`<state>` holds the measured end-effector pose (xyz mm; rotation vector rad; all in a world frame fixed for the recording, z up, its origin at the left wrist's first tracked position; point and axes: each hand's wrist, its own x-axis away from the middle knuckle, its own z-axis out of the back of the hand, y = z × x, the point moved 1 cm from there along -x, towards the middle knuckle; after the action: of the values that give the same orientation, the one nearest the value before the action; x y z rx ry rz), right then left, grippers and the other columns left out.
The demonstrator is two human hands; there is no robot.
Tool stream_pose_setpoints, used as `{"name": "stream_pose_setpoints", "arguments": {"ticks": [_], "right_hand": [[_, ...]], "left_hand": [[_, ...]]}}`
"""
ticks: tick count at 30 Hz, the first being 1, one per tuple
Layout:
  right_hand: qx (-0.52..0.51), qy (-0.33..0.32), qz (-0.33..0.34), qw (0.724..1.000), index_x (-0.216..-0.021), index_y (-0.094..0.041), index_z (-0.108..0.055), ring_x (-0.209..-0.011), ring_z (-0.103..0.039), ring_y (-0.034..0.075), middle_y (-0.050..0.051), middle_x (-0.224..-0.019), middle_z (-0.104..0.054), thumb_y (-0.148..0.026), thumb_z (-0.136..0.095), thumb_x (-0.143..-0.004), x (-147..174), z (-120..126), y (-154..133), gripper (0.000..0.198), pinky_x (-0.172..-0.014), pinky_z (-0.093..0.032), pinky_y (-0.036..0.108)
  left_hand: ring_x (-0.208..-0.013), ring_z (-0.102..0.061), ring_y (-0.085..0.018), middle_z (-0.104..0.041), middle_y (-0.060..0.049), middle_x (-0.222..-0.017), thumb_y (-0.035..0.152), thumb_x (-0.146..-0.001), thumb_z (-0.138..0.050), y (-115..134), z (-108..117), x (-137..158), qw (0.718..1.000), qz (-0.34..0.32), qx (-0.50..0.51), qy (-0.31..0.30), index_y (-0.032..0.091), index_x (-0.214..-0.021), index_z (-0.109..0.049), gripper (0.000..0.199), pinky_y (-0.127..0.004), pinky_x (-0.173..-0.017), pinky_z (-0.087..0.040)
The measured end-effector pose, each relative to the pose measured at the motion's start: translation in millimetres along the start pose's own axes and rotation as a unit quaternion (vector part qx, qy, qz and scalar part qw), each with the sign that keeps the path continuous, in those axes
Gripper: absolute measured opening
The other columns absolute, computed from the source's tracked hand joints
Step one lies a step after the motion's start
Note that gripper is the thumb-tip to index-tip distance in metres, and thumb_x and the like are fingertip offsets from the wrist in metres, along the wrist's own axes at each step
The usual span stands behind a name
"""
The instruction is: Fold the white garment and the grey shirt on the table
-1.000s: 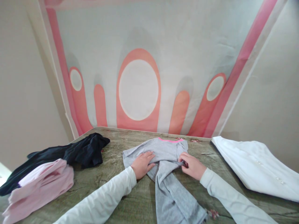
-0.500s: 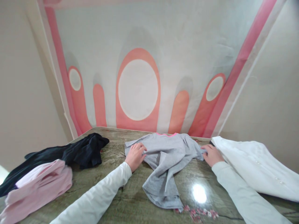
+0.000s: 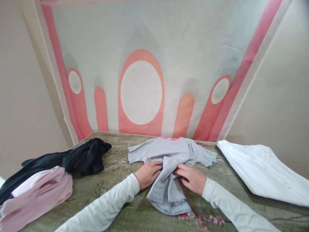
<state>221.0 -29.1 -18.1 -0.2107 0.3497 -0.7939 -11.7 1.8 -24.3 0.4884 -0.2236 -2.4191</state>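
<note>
A grey short-sleeved T-shirt (image 3: 169,151) with a pink neckline lies on the table, collar toward the back and sleeves out to both sides. Its lower part is bunched and twisted into folds toward me. My left hand (image 3: 148,174) has its curled fingers closed on the left edge of the shirt's body. On the opposite edge, my right hand (image 3: 191,177) pinches the cloth, its fingertips partly hidden by a fold. The two hands face each other across the bunched cloth.
Left on the wood-patterned table (image 3: 116,161) lie a black garment (image 3: 84,158) and, nearer, a pink garment (image 3: 45,190). A white garment (image 3: 263,170) with small buttons rests at the right. Behind the table's far edge stands a patterned pink-and-grey panel (image 3: 142,129).
Both hands have left the sleeves and come inward and nearer to the sides of the shirt's body. The right sleeve now lies loose and spread on the table.
</note>
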Motion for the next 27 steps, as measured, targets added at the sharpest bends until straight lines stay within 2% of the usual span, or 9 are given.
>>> {"name": "stream_pose_setpoints", "arguments": {"ticks": [3, 6, 10, 13, 16, 19, 22, 25, 27], "right_hand": [[0.021, 0.005, -0.015, 1.000, -0.087, -0.020, -0.058, -0.082, -0.054, 0.015, 0.004, -0.090, -0.055, -0.008, -0.039, -0.074, -0.6, -3.3, 2.8, 0.026, -0.072, -0.040, 0.025], [0.022, -0.003, -0.025, 0.999, -0.074, -0.019, -0.058, -0.075, -0.053, 0.015, 0.003, -0.078, -0.056, -0.005, -0.038, -0.069, 0.9, 5.2, 17.9, 0.025, -0.070, -0.040, 0.025], [-0.001, -0.060, -0.051, 0.997, -0.060, -0.019, -0.058, -0.065, -0.053, 0.014, 0.002, -0.065, -0.057, -0.002, -0.038, -0.058, 14.0, 27.5, 52.3, 0.027, -0.065, -0.040, 0.025], [-0.012, -0.106, -0.105, 0.989, -0.054, -0.019, -0.060, -0.059, -0.054, 0.014, 0.000, -0.057, -0.058, -0.002, -0.037, -0.053, 33.9, 43.1, 77.7, 0.028, -0.059, -0.040, 0.023], [-0.048, -0.178, -0.169, 0.968, -0.052, -0.019, -0.063, -0.047, -0.053, 0.013, -0.001, -0.046, -0.057, -0.004, -0.037, -0.053, 52.8, 50.7, 90.2, 0.030, -0.049, -0.038, 0.022], [-0.075, -0.229, -0.217, 0.946, -0.052, -0.019, -0.066, -0.043, -0.054, 0.013, -0.002, -0.042, -0.056, -0.005, -0.038, -0.052, 59.1, 51.6, 87.8, 0.032, -0.045, -0.037, 0.021], [-0.040, -0.190, -0.236, 0.952, -0.055, -0.019, -0.066, -0.047, -0.056, 0.014, 0.000, -0.047, -0.060, -0.005, -0.038, -0.054, 50.9, 53.2, 75.0, 0.031, -0.048, -0.038, 0.022], [-0.001, -0.136, -0.184, 0.973, -0.063, -0.019, -0.065, -0.057, -0.057, 0.014, 0.002, -0.059, -0.064, -0.006, -0.041, -0.058, 38.2, 58.2, 49.1, 0.028, -0.055, -0.040, 0.023], [0.010, -0.128, -0.138, 0.982, -0.069, -0.019, -0.064, -0.061, -0.055, 0.014, 0.003, -0.065, -0.064, -0.009, -0.044, -0.061, 32.7, 61.1, 23.4, 0.024, -0.058, -0.039, 0.023]], "left_hand": [[-0.105, -0.047, -0.019, -0.053, -0.006, -0.114, 0.028, -0.088, -0.038, 0.3, 2.0, -1.3, 1.000, 0.005, 0.002, -0.001, 0.018, -0.102, -0.055, 0.024, -0.032, -0.093, -0.033], [-0.102, -0.049, -0.019, -0.055, -0.007, -0.109, 0.032, -0.087, -0.041, -5.1, 4.6, -1.8, 0.999, 0.041, -0.006, 0.001, 0.017, -0.089, -0.053, 0.020, -0.034, -0.092, -0.033], [-0.104, -0.048, -0.021, -0.054, -0.010, -0.111, 0.035, -0.086, -0.041, -28.1, 8.4, -1.0, 0.997, 0.075, -0.017, 0.017, 0.016, -0.078, -0.052, 0.023, -0.036, -0.092, -0.033], [-0.107, -0.046, -0.021, -0.054, -0.012, -0.113, 0.035, -0.085, -0.041, -53.3, 12.6, 1.9, 0.995, 0.091, -0.018, 0.032, 0.016, -0.073, -0.052, 0.025, -0.036, -0.094, -0.031], [-0.113, -0.043, -0.022, -0.054, -0.010, -0.115, 0.035, -0.083, -0.044, -75.7, 18.8, 7.1, 0.994, 0.098, -0.028, 0.026, 0.016, -0.070, -0.052, 0.024, -0.038, -0.098, -0.026], [-0.114, -0.041, -0.023, -0.054, -0.008, -0.115, 0.034, -0.078, -0.050, -85.5, 28.2, 10.8, 0.995, 0.087, -0.041, 0.011, 0.017, -0.072, -0.053, 0.018, -0.040, -0.099, -0.023], [-0.097, -0.051, -0.021, -0.059, -0.007, -0.098, 0.032, -0.075, -0.053, -77.8, 40.4, 9.5, 0.995, 0.086, -0.051, 0.018, 0.017, -0.079, -0.055, 0.016, -0.034, -0.088, -0.034], [-0.073, -0.054, -0.017, -0.058, -0.004, -0.077, 0.032, -0.076, -0.051, -55.7, 51.7, 6.2, 0.993, 0.095, -0.068, -0.004, 0.017, -0.077, -0.056, 0.016, -0.026, -0.070, -0.040], [-0.069, -0.054, -0.016, -0.058, -0.003, -0.073, 0.030, -0.075, -0.052, -37.9, 57.2, 5.4, 0.992, 0.088, -0.076, -0.040, 0.017, -0.074, -0.057, 0.014, -0.025, -0.066, -0.040]]}}
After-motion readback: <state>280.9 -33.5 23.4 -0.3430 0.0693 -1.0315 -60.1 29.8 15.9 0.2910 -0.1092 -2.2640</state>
